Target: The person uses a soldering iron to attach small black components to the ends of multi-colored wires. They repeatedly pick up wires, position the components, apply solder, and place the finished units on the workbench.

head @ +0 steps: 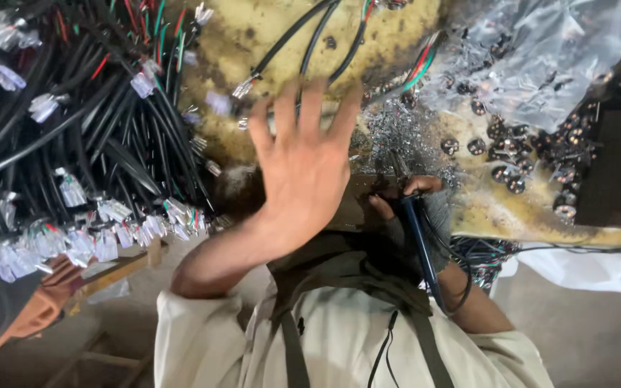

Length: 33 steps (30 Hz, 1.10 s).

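My left hand (303, 169) is raised over the stained yellowish work surface (267, 36), palm out with fingers spread and nothing in it; it looks motion-blurred. My right hand (407, 197) is shut on a blue-handled pen-like tool (420, 241) with a dark cord trailing back toward my chest. The tool's tip points at a small brownish board (357, 201) lying between both hands. Silvery scraps (397, 136) litter the surface just beyond the right hand.
A big pile of black cables with white plug connectors (73, 144) fills the left side. Small round black parts (512, 154) lie at the right beside a clear plastic bag (540, 57). Another person's brown sleeve (37, 305) shows at the lower left.
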### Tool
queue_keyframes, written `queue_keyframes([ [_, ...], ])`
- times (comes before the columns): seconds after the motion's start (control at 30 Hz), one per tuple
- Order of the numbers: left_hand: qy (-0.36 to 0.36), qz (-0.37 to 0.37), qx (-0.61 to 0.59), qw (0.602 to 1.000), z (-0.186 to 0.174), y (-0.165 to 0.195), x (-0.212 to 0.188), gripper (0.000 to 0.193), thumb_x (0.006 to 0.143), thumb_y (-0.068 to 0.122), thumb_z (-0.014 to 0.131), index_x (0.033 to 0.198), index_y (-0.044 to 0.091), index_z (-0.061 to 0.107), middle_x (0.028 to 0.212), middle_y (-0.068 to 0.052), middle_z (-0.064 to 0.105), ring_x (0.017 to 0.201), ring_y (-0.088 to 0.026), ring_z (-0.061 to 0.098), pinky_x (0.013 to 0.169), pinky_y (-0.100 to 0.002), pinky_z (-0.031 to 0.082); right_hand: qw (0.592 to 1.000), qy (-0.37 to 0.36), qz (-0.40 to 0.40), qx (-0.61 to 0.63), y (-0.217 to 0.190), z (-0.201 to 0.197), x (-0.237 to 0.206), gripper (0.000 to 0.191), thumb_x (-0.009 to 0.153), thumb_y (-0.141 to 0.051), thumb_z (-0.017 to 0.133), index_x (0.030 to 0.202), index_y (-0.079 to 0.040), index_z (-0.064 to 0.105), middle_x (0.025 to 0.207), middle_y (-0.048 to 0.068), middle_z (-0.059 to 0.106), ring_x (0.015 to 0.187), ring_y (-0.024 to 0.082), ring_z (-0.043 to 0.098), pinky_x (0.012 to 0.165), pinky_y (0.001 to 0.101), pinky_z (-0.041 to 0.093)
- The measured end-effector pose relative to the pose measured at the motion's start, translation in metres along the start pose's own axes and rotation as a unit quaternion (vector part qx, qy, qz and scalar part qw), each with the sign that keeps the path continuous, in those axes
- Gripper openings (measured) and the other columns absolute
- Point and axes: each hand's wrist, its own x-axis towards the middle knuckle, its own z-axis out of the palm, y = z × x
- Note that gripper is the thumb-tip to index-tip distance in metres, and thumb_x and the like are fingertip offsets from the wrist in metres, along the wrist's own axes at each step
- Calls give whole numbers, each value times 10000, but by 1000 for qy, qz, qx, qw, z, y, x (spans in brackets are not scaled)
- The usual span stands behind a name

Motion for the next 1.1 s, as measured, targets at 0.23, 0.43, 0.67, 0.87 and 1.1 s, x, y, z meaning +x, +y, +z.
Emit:
queue_keyframes([
  [0.23,-75,-223,226,945,41,-87,-43,534,856,326,766,1279,29,633,1086,-119,645,788,-262,698,646,-369,530,975,46,-77,-204,-10,5,12,526,850,-158,891,1074,-73,423,987,96,470,897,213,490,814,357,441],
  [0.43,-119,-188,353,909,64,-116,-63,135,908,180,700,1017,129,636,945,-54,636,649,-151,708,544,-272,558,980,38,-82,-178,-16,3,24,481,880,-171,869,1078,-65,444,999,100,504,897,212,518,815,360,462],
  [0.67,-99,-217,356,904,66,-113,-59,148,890,180,727,972,90,643,914,-51,668,656,-162,720,521,-290,568,981,66,-100,-155,-11,4,17,456,890,-152,861,1084,-76,455,1012,107,560,888,218,566,812,348,488],
  [0.87,-7,-199,255,946,39,-114,-55,207,880,239,771,888,88,629,871,-89,690,728,-268,734,567,-364,562,983,63,-97,-144,-2,4,17,422,908,-179,830,1086,-76,461,991,109,557,859,220,559,790,349,483],
  [1.1,176,-159,-249,939,31,-73,-71,295,1034,47,502,1280,-34,643,764,-113,626,615,-192,565,576,-353,476,995,-2,-74,-71,0,-8,8,243,992,-208,710,1130,-95,545,972,120,614,821,203,577,754,339,490],
])
